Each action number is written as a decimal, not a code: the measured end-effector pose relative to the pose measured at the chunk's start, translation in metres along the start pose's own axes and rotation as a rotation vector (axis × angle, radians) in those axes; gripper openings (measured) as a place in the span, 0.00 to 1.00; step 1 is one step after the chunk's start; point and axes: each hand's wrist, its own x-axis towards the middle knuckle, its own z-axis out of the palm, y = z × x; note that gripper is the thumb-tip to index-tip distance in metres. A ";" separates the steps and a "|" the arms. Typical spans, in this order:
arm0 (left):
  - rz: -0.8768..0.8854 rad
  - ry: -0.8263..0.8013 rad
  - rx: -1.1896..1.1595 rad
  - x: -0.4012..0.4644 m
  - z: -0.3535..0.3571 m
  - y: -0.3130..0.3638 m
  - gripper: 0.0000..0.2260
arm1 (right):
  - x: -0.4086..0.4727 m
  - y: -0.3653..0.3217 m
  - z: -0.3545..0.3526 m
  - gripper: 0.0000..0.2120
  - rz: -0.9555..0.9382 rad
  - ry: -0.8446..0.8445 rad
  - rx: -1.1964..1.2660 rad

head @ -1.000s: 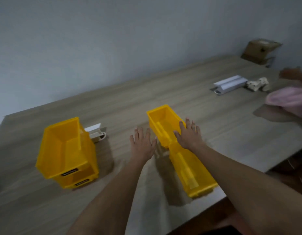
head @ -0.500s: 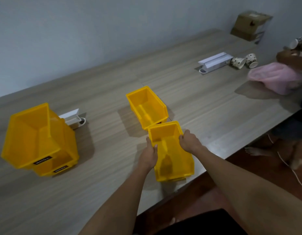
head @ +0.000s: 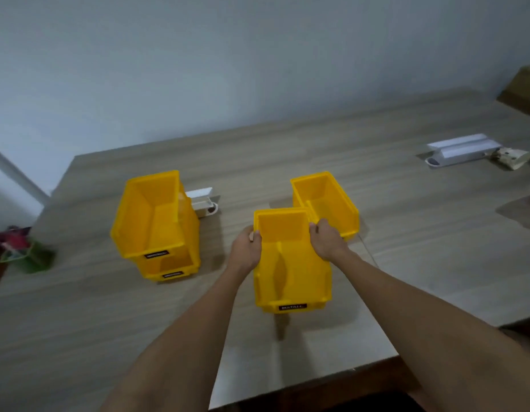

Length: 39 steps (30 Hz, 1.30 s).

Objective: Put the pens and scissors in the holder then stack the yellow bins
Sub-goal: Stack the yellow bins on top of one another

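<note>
two stacked bins (head: 156,224) are sitting at the left of the surface (head: 406,233), with a small holder (head: 203,200) just behind them to the right. a held bin (head: 290,263) is hanging centre front, between both hands, and another bin (head: 326,203) is lying just behind it to the right.

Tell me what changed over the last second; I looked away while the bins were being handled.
A second ago both hands lay open on the two loose bins. Since then the left hand and right hand have closed on the side walls of the near yellow bin and pulled it away from the other loose bin, apparently lifted. That bin and the two-bin stack look unmoved on the table.
</note>
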 end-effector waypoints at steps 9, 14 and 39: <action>0.147 0.187 0.111 0.063 -0.164 0.026 0.17 | 0.044 -0.177 -0.002 0.20 -0.325 0.112 0.003; 0.156 0.280 0.166 0.084 -0.245 0.022 0.16 | 0.058 -0.263 0.010 0.21 -0.428 0.094 0.030; 0.040 0.231 0.029 0.119 -0.351 -0.062 0.18 | 0.078 -0.363 0.115 0.21 -0.382 0.045 -0.022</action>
